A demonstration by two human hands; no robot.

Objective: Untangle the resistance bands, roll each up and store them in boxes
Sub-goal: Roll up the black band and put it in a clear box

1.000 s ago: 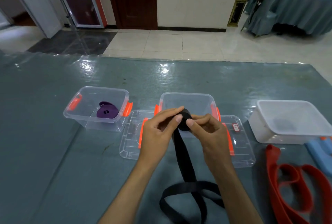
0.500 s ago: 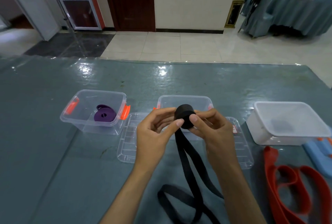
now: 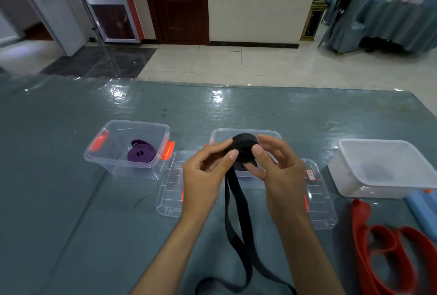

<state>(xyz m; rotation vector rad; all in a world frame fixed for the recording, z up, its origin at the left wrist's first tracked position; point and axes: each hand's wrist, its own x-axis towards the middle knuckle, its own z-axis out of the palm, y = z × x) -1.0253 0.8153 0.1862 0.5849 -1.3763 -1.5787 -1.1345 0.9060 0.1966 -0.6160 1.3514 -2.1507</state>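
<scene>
Left hand [image 3: 203,176] and right hand [image 3: 281,176] pinch half-rolled black resistance band [image 3: 244,147], hiding middle clear plastic box [image 3: 269,134]. Left clear box [image 3: 113,167] holds purple rolled band [image 3: 142,154]; loose red band [image 3: 387,245] right.

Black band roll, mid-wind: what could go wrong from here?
1. The black band roll is pinched only by fingertips of the left hand and right hand; a slip would likely let it unwind.
2. The long loose tail hangs in loops to the table and may twist into the roll.
3. The clear box sits right behind the hands and could get nudged.
</scene>
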